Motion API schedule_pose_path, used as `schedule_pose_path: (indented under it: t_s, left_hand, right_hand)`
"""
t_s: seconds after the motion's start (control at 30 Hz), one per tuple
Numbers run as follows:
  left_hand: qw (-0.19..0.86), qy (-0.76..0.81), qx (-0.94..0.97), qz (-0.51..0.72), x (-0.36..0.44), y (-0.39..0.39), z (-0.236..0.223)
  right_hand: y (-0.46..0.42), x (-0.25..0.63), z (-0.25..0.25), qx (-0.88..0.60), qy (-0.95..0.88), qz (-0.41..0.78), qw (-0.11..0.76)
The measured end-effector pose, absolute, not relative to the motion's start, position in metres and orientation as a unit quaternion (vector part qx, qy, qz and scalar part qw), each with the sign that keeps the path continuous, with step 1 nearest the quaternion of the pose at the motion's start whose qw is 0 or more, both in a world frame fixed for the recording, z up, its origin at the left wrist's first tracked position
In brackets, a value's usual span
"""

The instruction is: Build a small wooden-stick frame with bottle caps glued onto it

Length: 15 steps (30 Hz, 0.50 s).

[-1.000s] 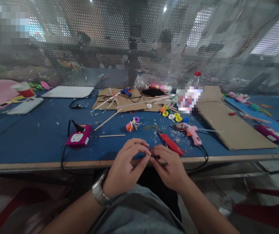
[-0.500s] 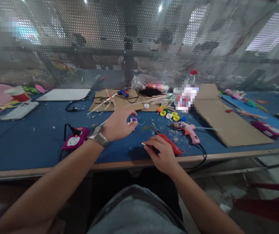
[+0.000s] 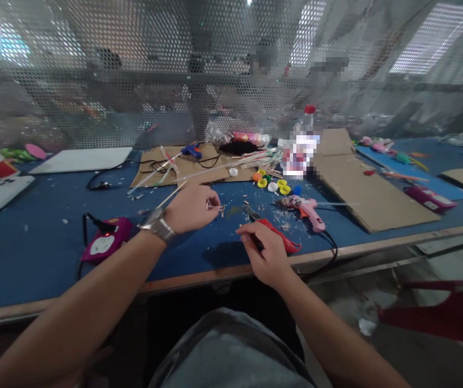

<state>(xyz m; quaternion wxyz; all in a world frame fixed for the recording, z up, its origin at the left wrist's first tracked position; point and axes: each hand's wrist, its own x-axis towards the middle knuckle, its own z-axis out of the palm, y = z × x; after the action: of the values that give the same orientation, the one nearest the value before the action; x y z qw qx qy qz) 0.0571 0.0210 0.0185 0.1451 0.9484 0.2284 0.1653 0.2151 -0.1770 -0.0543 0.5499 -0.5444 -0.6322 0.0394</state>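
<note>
Head view: the left hand (image 3: 193,209) curls at small wooden stick pieces (image 3: 222,209) above the blue surface (image 3: 186,249); whether it grips them cannot be told. The right hand (image 3: 265,252) pinches a pale stick end (image 3: 240,227), near the red-handled cutter (image 3: 280,237) and pink glue gun (image 3: 312,213).

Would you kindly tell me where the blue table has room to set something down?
Nearly bare: the blue table left of the purple box, and the strip between left hand and front edge. Crowded: beside and beyond the right hand, with red-handled tool, pink glue gun and colored caps.
</note>
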Motion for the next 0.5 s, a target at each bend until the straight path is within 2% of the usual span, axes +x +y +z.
schedule_pose_path:
  t_s: [0.23,0.5]
  left_hand:
    - [0.273,0.129,0.928,0.219,0.051,0.000,0.032]
    - [0.313,0.116,0.915,0.228,0.050,-0.009,0.024]
  right_hand:
    - [-0.171,0.218,-0.027,-0.553,-0.608,-0.061,0.567]
    - [-0.150,0.225,-0.028,-0.530,-0.638,-0.148,0.539]
